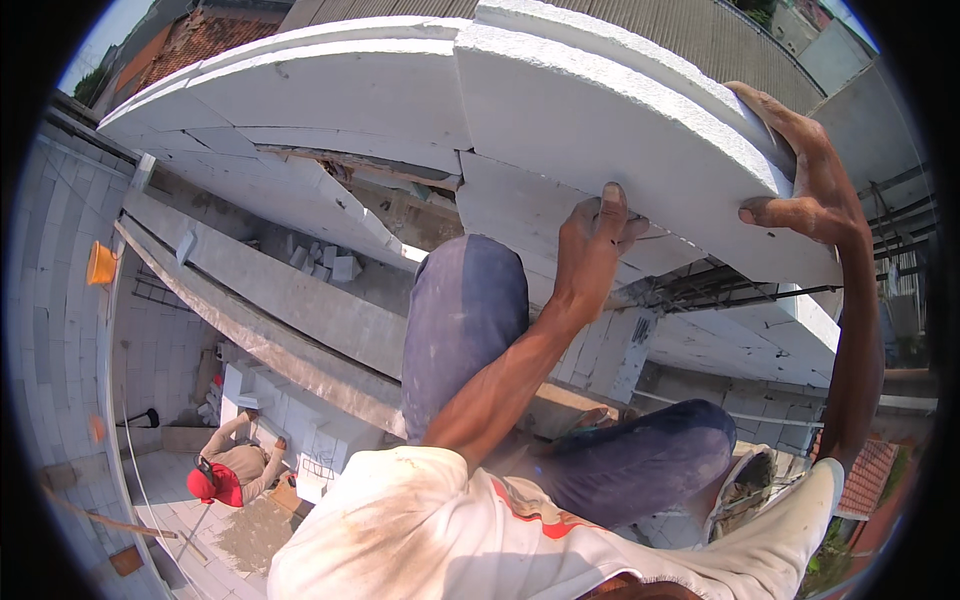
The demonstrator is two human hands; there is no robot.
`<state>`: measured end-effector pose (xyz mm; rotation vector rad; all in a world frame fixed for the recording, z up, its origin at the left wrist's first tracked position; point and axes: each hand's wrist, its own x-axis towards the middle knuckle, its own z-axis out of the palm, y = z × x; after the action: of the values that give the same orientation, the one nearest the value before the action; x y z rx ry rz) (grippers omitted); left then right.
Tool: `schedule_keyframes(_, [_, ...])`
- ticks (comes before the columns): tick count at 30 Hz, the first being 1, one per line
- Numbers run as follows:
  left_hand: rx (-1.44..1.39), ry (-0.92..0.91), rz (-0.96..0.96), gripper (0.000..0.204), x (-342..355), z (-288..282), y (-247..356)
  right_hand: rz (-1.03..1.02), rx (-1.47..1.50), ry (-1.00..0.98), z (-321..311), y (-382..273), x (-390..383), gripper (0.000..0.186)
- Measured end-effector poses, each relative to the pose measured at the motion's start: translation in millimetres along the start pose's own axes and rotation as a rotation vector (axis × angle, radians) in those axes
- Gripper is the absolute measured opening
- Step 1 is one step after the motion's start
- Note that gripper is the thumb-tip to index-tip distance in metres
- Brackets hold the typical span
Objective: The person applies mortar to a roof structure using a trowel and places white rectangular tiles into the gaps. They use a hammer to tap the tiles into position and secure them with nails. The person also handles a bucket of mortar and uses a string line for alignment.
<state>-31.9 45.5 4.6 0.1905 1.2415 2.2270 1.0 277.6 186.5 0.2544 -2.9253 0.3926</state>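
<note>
A large white lightweight block point(620, 110) lies along the top course of the wall in front of me. My right hand point(810, 180) grips its right end, fingers over the top edge and thumb against the near face. Lower on that face, my left hand point(594, 240) presses near the joint with the row below. Its thumb points up and its other fingers are curled, partly out of sight; whether they hold anything is hidden. To the left, another white block point(350, 95) meets the large one at an upright joint.
An opening point(400, 205) breaks the wall at left. Dark bars point(735, 285) stick out below the block's right part. A long concrete beam point(270, 285) runs beneath. Far below, a person in a red head covering point(235, 472) works beside white blocks point(335, 445). An orange bucket point(101, 263) is at far left.
</note>
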Motion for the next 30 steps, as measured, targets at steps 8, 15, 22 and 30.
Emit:
schedule_keyframes(8, [-0.235,0.009,-0.071,0.070,20.1,-5.0,-21.2,0.034,0.061,-0.031,17.8,24.9,19.6,0.122])
schedule_keyframes(15, [-0.302,0.057,-0.101,0.089,30.0,-10.3,-29.2,0.073,0.107,-0.030,37.4,39.9,32.8,0.121])
schedule_keyframes(22, [-0.324,0.066,-0.082,0.090,33.3,-18.3,-28.0,0.134,0.107,-0.062,47.1,35.0,44.7,0.127])
schedule_keyframes(30, [-0.279,0.077,-0.006,0.087,35.7,-46.6,-9.1,0.200,0.360,-0.431,45.7,-9.3,83.3,0.101])
